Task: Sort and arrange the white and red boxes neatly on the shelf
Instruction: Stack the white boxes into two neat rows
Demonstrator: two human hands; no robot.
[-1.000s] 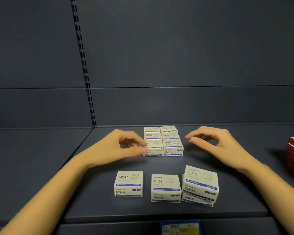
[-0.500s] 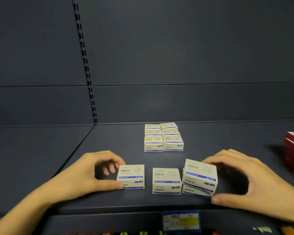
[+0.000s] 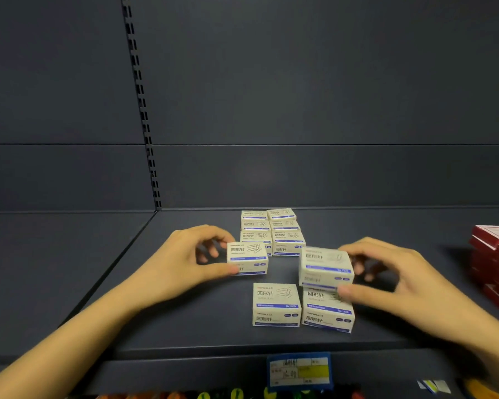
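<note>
My left hand (image 3: pixel 185 259) grips a white box (image 3: pixel 247 258) between thumb and fingers, lifted just in front of the stacked group of white boxes (image 3: pixel 272 233) at the back of the dark shelf (image 3: pixel 185 326). My right hand (image 3: pixel 386 279) grips another white box (image 3: pixel 325 267), raised slightly above a white box (image 3: pixel 327 311) that stays on the shelf. One more white box (image 3: pixel 275 305) sits beside that one, to its left. Red boxes (image 3: pixel 494 260) are stacked at the far right edge.
A slotted upright (image 3: pixel 143 110) runs up the back panel at left. A blue and yellow price tag (image 3: pixel 298 371) hangs on the shelf's front edge. Colourful items show on the level below.
Both hands closed on front-row boxes and lifted them: the left carried its box up and back toward the rear stack, the right raised the top box off the right-hand pile.
</note>
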